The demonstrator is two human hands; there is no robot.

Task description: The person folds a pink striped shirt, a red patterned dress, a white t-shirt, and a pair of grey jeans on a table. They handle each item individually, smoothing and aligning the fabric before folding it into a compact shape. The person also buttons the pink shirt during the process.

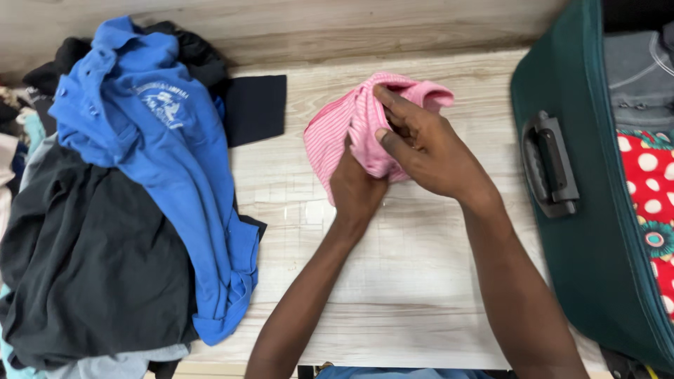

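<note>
A small pink striped garment (335, 130) lies bunched on the pale wooden table (393, 295) at the middle. My left hand (357, 188) grips its near edge from below, fingers tucked into the cloth. My right hand (425, 147) is on top of it, fingers curled into the folds at the right side. Both hands hold the garment together, partly hiding its middle.
A heap of clothes fills the left side, with a blue polo shirt (161, 154) draped over a dark grey garment (84, 267). An open green suitcase (590, 238) with a black handle (551, 165) stands at the right, holding grey and red dotted clothes (646, 168).
</note>
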